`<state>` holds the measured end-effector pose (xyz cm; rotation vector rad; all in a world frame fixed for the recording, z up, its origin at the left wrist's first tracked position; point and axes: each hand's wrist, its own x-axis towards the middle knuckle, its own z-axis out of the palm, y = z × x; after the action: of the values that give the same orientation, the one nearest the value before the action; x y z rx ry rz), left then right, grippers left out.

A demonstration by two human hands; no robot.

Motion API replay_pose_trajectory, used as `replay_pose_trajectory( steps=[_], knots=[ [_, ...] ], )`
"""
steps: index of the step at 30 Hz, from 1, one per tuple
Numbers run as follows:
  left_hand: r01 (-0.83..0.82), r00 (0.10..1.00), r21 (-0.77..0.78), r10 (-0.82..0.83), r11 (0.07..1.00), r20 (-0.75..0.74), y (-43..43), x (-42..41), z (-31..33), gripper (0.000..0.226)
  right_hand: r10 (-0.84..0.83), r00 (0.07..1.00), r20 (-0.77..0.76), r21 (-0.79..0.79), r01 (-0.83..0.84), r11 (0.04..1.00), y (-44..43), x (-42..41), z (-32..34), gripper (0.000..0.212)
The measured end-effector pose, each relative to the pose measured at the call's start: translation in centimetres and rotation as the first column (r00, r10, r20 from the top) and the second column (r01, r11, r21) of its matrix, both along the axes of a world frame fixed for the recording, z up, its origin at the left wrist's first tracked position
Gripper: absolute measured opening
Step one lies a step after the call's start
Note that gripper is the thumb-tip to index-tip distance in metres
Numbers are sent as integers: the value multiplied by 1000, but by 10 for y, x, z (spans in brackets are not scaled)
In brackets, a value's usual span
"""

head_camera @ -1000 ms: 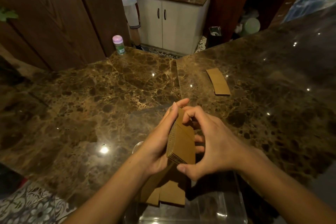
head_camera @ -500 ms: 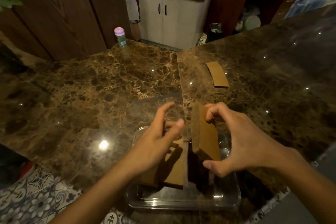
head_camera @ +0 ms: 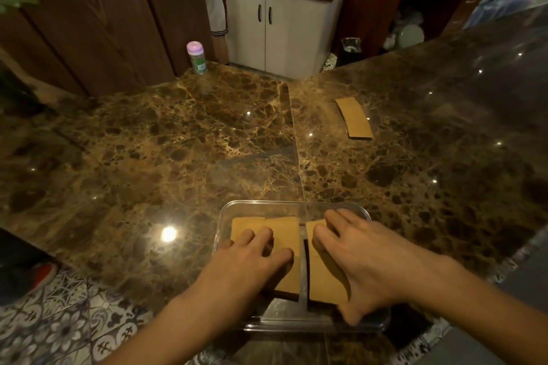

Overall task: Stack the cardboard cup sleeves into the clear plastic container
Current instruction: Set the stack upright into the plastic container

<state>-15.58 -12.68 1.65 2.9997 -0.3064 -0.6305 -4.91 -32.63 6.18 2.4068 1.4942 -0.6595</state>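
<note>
The left stack (head_camera: 284,234) is sitting in the clear container (head_camera: 281,312) under the left hand (head_camera: 246,266), which is pressing down with relaxed fingers. The right stack (head_camera: 323,281) is lying beside it, clasped end to end by the right hand (head_camera: 370,258). One loose sleeve (head_camera: 353,118) is lying on the tabletop (head_camera: 178,142) well ahead, lengthwise away, nearer the right hand.

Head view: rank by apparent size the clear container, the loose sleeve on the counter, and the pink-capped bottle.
1. clear container
2. loose sleeve
3. pink-capped bottle
The bottle stands farthest, so its true size is unsure.
</note>
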Motion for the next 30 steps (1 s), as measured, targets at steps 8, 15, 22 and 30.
replay_pose_trajectory(
  steps=[8,15,22,30],
  knots=[
    [2,999,-33,-1,999,43,0,-6,-6,70,-73,997,-18,-58,71,996,6,-1,-38,114],
    [-10,998,-49,13,999,64,-2,-8,-7,66,-95,995,22,-37,96,995,4,-8,-51,116],
    [-4,1000,-54,4,999,15,-3,-6,-5,69,-133,991,-7,-34,133,991,7,-12,-51,83],
    [-14,1000,-50,15,999,22,-6,-8,-6,65,-105,994,-7,36,105,994,5,-14,-45,80]
  ],
)
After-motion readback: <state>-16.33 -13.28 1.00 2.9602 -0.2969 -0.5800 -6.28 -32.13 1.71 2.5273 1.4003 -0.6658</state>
